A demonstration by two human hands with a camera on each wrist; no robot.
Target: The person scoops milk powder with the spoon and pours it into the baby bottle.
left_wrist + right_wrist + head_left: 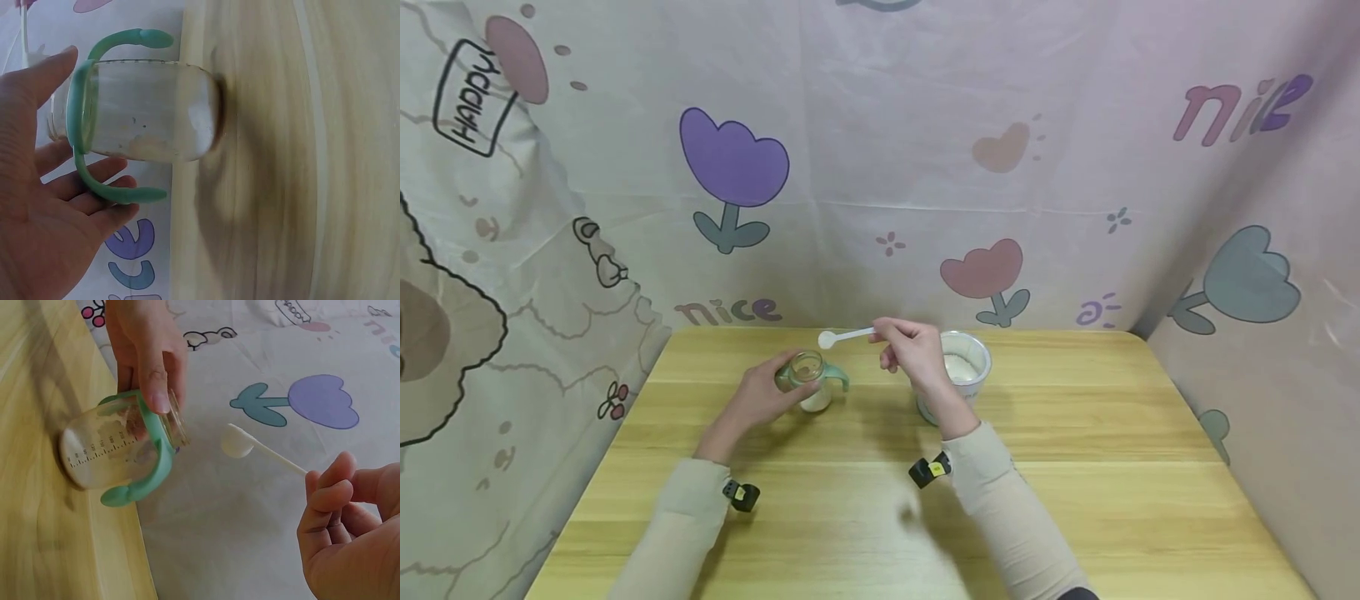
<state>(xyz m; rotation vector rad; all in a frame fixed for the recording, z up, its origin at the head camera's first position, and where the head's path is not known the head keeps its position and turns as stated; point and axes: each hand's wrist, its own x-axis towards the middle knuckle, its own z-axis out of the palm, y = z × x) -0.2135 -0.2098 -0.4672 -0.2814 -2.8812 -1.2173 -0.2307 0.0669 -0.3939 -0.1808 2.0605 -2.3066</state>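
Note:
A clear baby bottle (816, 401) with a green two-handled collar (164, 456) stands upright on the table, uncapped. White contents show at its bottom, and measuring marks run up its side in the right wrist view. My left hand (765, 393) holds the bottle at the collar, thumb on one side and fingers on the other. Between the thumb and fingers of my right hand (917, 354) is the handle of a white measuring scoop (827, 340). The scoop's bowl, filled with white powder, hovers slightly above and to the right of the bottle's mouth, apart from it.
To the right, partly behind my right forearm, an open tub (976, 385) holds white powder (958, 367). The wooden table (1090, 467) meets a printed cloth backdrop (865, 150) at its back edge, with cloth along both sides too.

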